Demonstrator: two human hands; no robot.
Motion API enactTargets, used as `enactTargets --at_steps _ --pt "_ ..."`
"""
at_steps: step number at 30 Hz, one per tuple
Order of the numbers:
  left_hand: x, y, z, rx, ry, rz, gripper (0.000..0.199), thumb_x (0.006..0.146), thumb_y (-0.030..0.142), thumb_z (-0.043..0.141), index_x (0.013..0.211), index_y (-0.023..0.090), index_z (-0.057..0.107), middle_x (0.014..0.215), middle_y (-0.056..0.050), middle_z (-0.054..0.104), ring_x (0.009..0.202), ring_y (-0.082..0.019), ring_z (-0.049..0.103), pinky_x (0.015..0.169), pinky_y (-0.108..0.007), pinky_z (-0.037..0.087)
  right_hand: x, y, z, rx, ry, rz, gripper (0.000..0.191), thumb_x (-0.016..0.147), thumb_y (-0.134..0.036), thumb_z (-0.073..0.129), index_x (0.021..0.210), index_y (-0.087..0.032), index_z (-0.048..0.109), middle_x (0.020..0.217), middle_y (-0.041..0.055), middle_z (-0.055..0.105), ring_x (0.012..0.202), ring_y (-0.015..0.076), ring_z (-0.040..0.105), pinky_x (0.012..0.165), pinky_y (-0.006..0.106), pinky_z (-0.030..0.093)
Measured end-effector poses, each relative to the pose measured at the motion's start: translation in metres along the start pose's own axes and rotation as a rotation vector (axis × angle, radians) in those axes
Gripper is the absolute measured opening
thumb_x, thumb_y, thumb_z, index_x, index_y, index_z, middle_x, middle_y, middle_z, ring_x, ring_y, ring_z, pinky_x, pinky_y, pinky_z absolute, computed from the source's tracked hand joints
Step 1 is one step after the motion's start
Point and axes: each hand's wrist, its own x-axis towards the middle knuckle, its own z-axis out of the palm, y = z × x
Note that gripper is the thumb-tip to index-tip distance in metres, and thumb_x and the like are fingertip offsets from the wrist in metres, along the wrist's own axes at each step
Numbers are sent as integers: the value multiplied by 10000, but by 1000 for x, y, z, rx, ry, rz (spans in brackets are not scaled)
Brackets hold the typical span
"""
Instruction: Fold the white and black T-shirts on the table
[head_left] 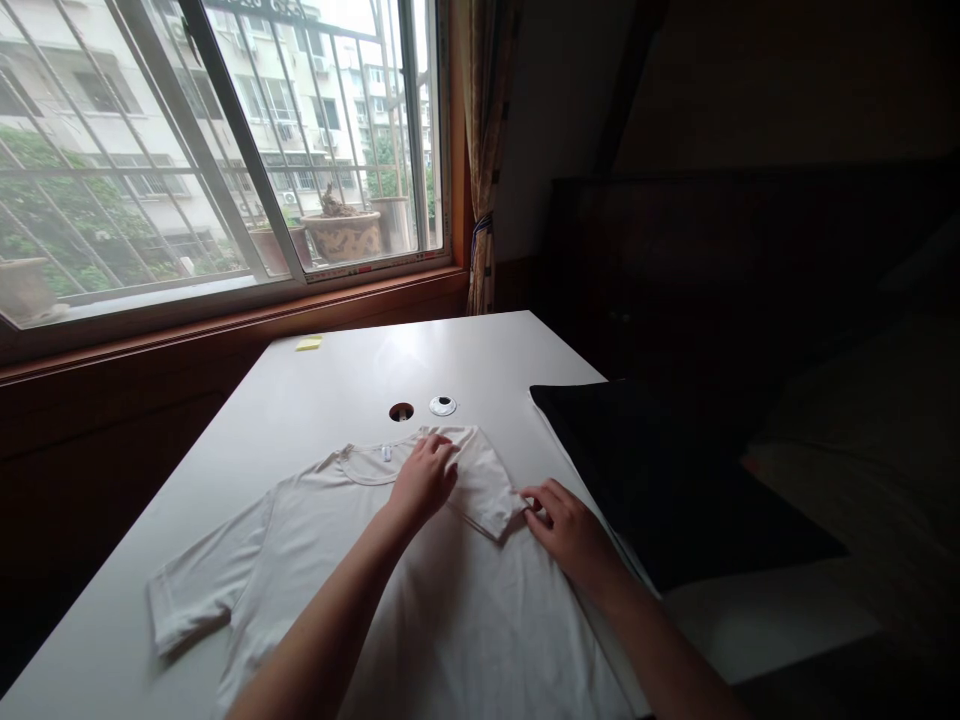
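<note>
A white T-shirt (322, 560) lies spread on the white table, its collar towards the window and its left-side sleeve stretched out. The right-side sleeve is folded inward over the shirt's front. My left hand (426, 478) is on the shoulder beside the collar, its fingers closed on the cloth. At the edge of the folded sleeve, my right hand (561, 520) pinches the fabric between thumb and fingers.
Black cloth (675, 490) lies over the right edge of the table (480, 350). Beyond the collar are a round hole (401, 412) and a round cap (442, 405). A yellow note (309, 343) is at the far left corner, below the window.
</note>
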Motion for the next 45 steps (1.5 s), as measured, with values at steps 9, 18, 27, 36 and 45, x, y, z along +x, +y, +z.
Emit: enactTargets --at_steps 9,18,27,36,45 --pt "26 15 45 310 -271 200 552 1050 451 412 1550 220 431 1663 -122 366 1569 -326 244 1244 -629 217 1 -4 -6 -69 17 10 163 882 -114 537 887 -259 611 838 29 622 787 223 633 723 334 523" --pt "43 -2 47 336 -272 171 607 1047 539 370 1595 278 361 1698 -71 284 1579 -314 214 1263 -620 149 0 -9 -16 -106 -12 -19 285 838 -51 526 929 -247 712 907 56 648 888 250 652 812 389 561" --pt "44 -5 50 338 -281 203 624 1045 554 358 1607 282 336 1708 -71 258 1585 -325 188 1252 -648 149 0 -23 -10 57 -137 -401 464 891 -104 568 1322 -234 681 1387 92 675 1330 284 595 1150 516 472" --pt "50 -6 52 325 -253 160 633 1020 588 394 1602 345 342 1702 -40 288 1583 -318 198 1262 -634 130 -9 -34 -22 198 -230 -412 438 846 -112 600 1233 -254 747 1309 70 727 1246 246 671 1086 410 538" --pt "55 -10 43 376 -29 -22 574 1056 405 318 1597 219 363 1693 -125 294 1589 -360 148 1231 -719 73 -9 -33 -20 209 -227 -406 408 850 -106 596 1193 -257 755 1297 64 734 1238 238 676 1076 408 544"
